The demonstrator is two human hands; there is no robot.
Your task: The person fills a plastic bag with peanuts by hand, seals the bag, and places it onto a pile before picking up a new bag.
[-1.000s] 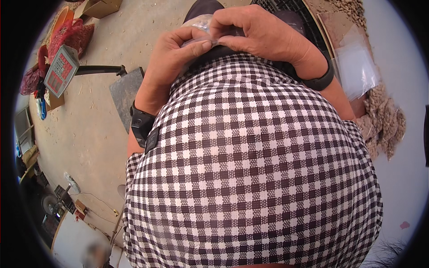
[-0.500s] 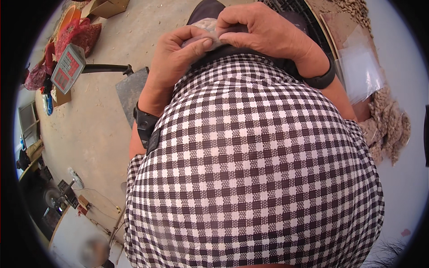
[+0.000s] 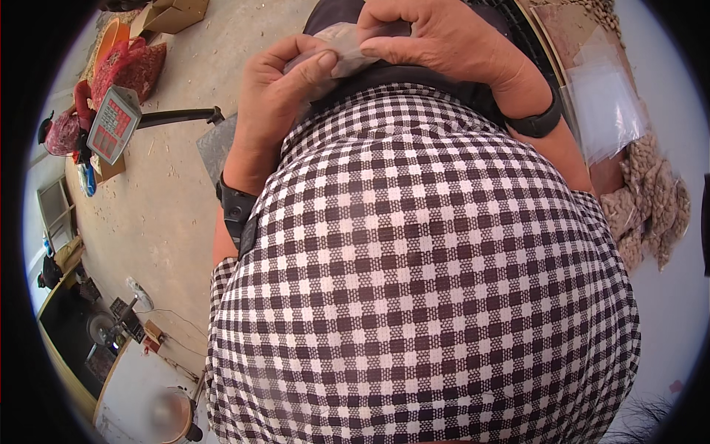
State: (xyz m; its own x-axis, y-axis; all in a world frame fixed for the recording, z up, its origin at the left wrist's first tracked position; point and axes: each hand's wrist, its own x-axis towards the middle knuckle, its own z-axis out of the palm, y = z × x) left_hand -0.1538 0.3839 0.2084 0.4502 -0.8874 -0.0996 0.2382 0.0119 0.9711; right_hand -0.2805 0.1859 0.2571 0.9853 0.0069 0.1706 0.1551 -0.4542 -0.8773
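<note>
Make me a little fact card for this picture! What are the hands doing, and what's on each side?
Left hand: pinching a clear plastic bag
Right hand: thumb and finger at the same bag's edge
Bag's contents: hard to make out
Clothes: black-and-white checked top
Left side: scale display, red mesh sack, cardboard box
Right side: clear plastic sheets, bags of pale brown pieces

Crinkled translucent plastic bag (image 3: 350, 59), matt woven cloth (image 3: 421, 259)
</note>
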